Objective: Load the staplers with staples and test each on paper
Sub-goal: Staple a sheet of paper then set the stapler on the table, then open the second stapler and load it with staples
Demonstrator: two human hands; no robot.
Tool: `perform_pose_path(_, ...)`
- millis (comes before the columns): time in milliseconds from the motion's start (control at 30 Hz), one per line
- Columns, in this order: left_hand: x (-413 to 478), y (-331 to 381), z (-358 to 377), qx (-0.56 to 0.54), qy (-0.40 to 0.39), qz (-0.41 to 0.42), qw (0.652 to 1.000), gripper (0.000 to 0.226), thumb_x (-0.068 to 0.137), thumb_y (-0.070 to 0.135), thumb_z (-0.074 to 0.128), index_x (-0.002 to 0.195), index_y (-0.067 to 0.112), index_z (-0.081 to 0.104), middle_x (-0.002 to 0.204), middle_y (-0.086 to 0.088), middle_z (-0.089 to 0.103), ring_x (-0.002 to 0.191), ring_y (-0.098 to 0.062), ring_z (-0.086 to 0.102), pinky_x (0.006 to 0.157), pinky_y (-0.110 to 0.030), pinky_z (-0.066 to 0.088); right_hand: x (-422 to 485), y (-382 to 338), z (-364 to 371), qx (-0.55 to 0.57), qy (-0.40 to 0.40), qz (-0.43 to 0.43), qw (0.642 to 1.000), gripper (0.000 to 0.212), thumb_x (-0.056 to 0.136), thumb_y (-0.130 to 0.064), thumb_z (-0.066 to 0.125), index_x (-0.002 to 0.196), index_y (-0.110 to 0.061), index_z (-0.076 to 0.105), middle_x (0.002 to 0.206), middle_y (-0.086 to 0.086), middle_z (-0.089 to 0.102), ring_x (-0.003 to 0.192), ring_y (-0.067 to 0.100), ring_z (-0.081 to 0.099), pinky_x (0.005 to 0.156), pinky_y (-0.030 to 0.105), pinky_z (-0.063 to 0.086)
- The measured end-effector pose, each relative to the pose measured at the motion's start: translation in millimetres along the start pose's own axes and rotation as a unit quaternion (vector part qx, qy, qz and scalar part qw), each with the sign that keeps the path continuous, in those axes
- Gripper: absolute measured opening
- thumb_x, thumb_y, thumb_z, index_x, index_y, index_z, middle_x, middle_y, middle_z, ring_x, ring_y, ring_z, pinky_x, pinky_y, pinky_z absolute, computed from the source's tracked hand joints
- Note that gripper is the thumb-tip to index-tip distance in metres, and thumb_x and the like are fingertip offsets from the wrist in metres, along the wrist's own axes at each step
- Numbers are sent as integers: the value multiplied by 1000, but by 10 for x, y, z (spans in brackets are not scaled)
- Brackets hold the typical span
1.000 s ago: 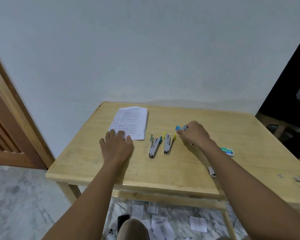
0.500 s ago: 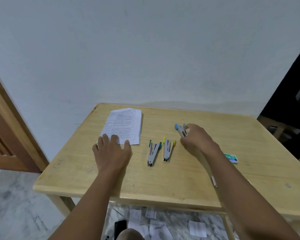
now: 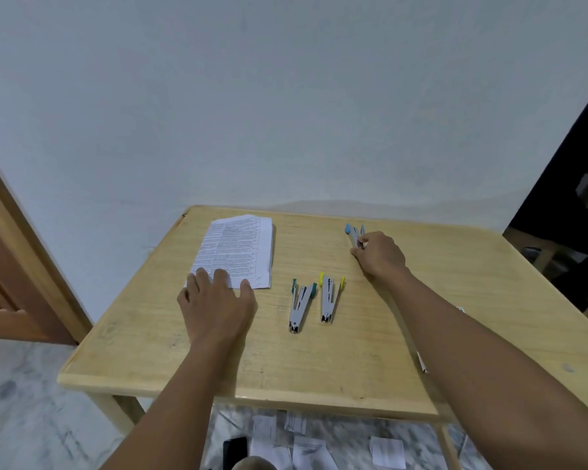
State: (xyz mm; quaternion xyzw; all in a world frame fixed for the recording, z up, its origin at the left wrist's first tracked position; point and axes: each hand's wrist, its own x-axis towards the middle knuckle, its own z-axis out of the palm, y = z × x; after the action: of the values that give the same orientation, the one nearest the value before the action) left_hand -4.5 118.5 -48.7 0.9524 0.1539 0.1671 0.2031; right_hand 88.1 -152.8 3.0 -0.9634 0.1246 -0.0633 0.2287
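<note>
In the head view, a wooden desk stands against a pale wall. The left hand lies flat near the left side. Its grip is apart, with straight fingers resting on the near edge of a stack of printed paper.

The right hand is farther back, and its grip is clamped on the near end of the blue stapler, which lies on the desk and points toward the wall.

Between the two hands, the green stapler and the yellow stapler lie just beside each other, both spread in a V shape. A thin pale strip lies next to the right forearm. Paper scraps lie on the floor under the desk.
</note>
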Motion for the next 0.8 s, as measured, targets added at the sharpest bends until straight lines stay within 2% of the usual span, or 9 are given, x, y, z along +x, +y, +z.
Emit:
perform_pose_path(100, 6, -1, 5, -3, -2, 1, 1000, 46, 89, 50, 41, 118, 17, 56, 134, -10, 49, 136, -30, 33, 112, -48, 23, 71, -18, 30, -5, 0, 10, 1000, 27, 92, -33, 63, 110, -14, 67, 107, 7, 69, 86, 27, 61, 66, 30, 42)
perform_pose_path(200, 10, 3, 5, -3, 1, 2, 1000, 46, 89, 50, 41, 117, 17, 56, 133, -9, 49, 135, -30, 34, 111, -48, 23, 2, -13, 10, 1, -9, -5, 1000, 32, 95, -33, 58, 121, -13, 62, 117, 8, 66, 98, 29, 62, 71, 31, 44)
perform_pose_path(267, 12, 0, 8, -4, 3, 3, 1000, 45, 89, 50, 41, 117, 17, 56, 132, -9, 49, 134, -29, 34, 111, -48, 24, -127, -21, -47, 55, 0, -14, 998, 41, 96, -35, 54, 132, -14, 53, 122, 7, 63, 101, 28, 61, 74, 33, 45)
perform_pose_path(333, 10, 4, 15, -4, 1, 3, 1000, 46, 89, 50, 40, 117, 17, 56, 132, -9, 49, 134, -29, 34, 111, -48, 24, -304, -37, -109, 121, 20, -11, 992, 44, 96, -42, 49, 133, -18, 51, 118, 4, 65, 97, 23, 63, 77, 34, 49)
perform_pose_path(433, 22, 0, 29, -1, 3, 4, 1000, 47, 88, 50, 39, 117, 18, 55, 132, -9, 49, 134, -29, 34, 111, -48, 24, -658, -61, -144, 140, -12, 9, 990, 32, 96, -47, 48, 109, -20, 58, 96, -3, 62, 82, 14, 59, 73, 33, 46)
perform_pose_path(533, 31, 5, 30, -8, 2, 8, 1000, 46, 88, 49, 40, 116, 17, 56, 131, -9, 50, 134, -29, 34, 111, -48, 23, -975, -90, -71, 114, -92, 23, 989, 37, 93, -52, 52, 95, -16, 62, 91, -2, 64, 83, 17, 60, 70, 33, 46)
perform_pose_path(633, 18, -1, 16, -8, 0, 7, 1000, 46, 88, 49, 40, 117, 17, 56, 130, -9, 50, 133, -29, 34, 111, -48, 23, -1043, -108, 44, 101, -78, 17, 992, 39, 92, -49, 54, 88, -13, 67, 84, 3, 71, 79, 21, 65, 71, 33, 50)
perform_pose_path(700, 11, -7, 7, -4, -1, 4, 1000, 48, 88, 49, 40, 119, 16, 56, 132, -9, 49, 135, -29, 33, 111, -48, 23, -1021, -128, 91, 97, -63, 18, 993, 38, 91, -42, 55, 76, -9, 62, 72, 7, 66, 67, 24, 61, 60, 30, 45)
perform_pose_path(800, 21, -12, 18, -4, -4, 3, 1000, 49, 87, 50, 40, 120, 17, 55, 134, -10, 49, 136, -30, 32, 112, -48, 23, -983, -160, 147, 61, -46, 6, 997, 35, 91, -32, 53, 63, -14, 45, 55, 2, 44, 49, 20, 40, 48, 27, 29)
